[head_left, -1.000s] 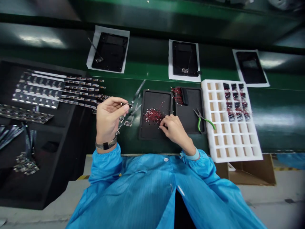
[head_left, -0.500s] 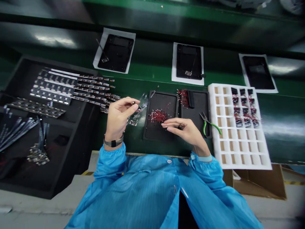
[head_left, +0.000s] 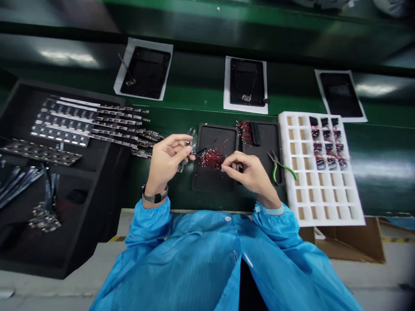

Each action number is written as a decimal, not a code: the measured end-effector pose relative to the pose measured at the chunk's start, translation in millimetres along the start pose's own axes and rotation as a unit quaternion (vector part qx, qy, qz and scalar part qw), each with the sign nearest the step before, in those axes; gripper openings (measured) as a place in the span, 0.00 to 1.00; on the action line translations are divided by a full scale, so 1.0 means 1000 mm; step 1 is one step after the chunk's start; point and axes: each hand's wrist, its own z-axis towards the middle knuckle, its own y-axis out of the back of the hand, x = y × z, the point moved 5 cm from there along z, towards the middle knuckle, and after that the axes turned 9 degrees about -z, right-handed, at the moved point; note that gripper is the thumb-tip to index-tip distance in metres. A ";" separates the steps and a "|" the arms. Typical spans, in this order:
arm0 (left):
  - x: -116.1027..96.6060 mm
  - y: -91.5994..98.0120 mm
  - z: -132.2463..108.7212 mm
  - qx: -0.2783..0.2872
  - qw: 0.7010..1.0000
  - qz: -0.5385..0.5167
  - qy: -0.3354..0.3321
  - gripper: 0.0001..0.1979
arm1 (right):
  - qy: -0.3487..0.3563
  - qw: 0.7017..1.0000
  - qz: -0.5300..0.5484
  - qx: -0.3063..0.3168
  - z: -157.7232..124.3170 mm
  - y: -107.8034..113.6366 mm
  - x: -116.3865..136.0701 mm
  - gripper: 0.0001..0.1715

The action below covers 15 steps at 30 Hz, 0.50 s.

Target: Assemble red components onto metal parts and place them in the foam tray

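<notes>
My left hand (head_left: 169, 159) pinches a small circuit board (head_left: 187, 144) between thumb and fingers, with a dark strip (head_left: 201, 150) sticking out to the right. My right hand (head_left: 245, 172) is closed in a pinch at the right edge of a pile of tiny red-wired parts (head_left: 211, 160). Whatever its fingertips hold is too small to make out. The pile lies in a shallow black tray (head_left: 207, 183). Partly hidden beside my left hand, another small board (head_left: 180, 168) lies on the green surface.
Green-handled pliers (head_left: 281, 166) lie across a second black tray (head_left: 267, 138) holding a black block (head_left: 255, 134). A white compartment tray (head_left: 324, 222) stands right. Three tablet-like panels (head_left: 147, 71) (head_left: 247, 80) (head_left: 340, 95) lie behind. Left, a black bin (head_left: 94, 207) holds boards and flat cables.
My right hand's fingers have closed from stretched out into a pinch at the pile. My left hand has turned slightly, with the board still held. The view has shifted a little.
</notes>
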 end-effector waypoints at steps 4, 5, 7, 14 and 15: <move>0.004 -0.004 0.001 0.036 0.999 0.017 0.012 0.17 | -0.020 0.999 0.027 0.017 0.000 -0.001 0.002 0.10; 0.005 -0.005 0.001 0.051 0.998 0.039 0.006 0.14 | -0.023 0.999 0.032 0.021 0.000 -0.002 0.002 0.10; 0.004 -0.011 0.000 0.092 0.992 0.090 -0.014 0.09 | -0.027 0.998 0.043 0.029 0.001 -0.003 0.002 0.11; 0.007 -0.034 -0.006 0.198 0.970 0.142 -0.010 0.09 | -0.029 0.995 0.069 0.068 0.005 -0.008 0.000 0.11; 0.009 -0.036 -0.007 0.200 0.969 0.143 -0.001 0.08 | -0.031 0.995 0.067 0.074 0.005 -0.008 0.000 0.11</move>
